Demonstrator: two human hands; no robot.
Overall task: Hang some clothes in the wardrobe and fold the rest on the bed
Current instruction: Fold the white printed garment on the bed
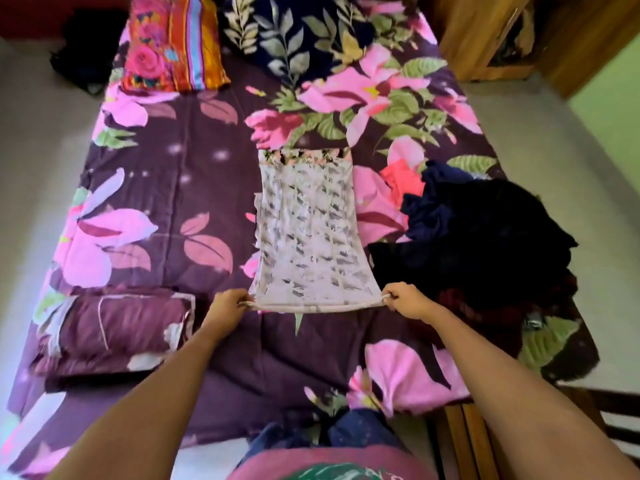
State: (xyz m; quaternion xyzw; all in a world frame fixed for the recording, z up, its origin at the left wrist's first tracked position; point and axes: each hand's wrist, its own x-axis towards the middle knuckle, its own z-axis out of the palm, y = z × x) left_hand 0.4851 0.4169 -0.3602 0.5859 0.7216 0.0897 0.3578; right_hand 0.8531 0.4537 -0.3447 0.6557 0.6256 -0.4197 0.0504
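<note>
Left grip (227,304) and right grip (407,301) pinch the white top (308,230) by its near corners, clothes pile (485,230) crowding right.

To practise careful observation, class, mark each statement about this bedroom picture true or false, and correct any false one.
1. The left hand and right hand each grip the near edge of the pale patterned garment. True.
2. The garment hangs on a hanger. False: it lies spread out on the bed.
3. The pile of dark clothes lies to the person's left. False: it lies to their right.
4. A striped pillow and a leaf-print pillow lie at the bed's far end. True.
</note>
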